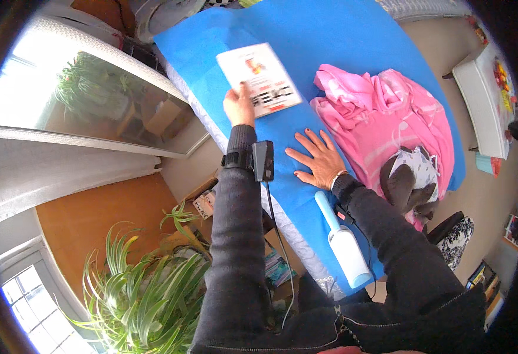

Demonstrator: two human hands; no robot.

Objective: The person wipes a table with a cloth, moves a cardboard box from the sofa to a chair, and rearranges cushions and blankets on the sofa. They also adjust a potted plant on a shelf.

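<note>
My left hand (239, 106) grips the lower left edge of a white book (260, 79), thumb on top of its cover. A small orange-red picture and dark lettering mark the cover. Spread flat on the blue cloth (211, 35), my right hand (318, 158) has its fingers apart and nothing in it. Just right of that hand lies a crumpled pink garment (400, 112) with pale patterns. Close to my right forearm is a lint roller-like tool (348, 253) with a light-blue handle and a white, wider end.
On the pink garment's near side rests a grey plush toy (397, 177) in patterned white cloth. A leafy potted plant (141, 295) stands at the lower left. A large mirror (123, 100) leans at the left. A white side table (483, 94) stands at the far right.
</note>
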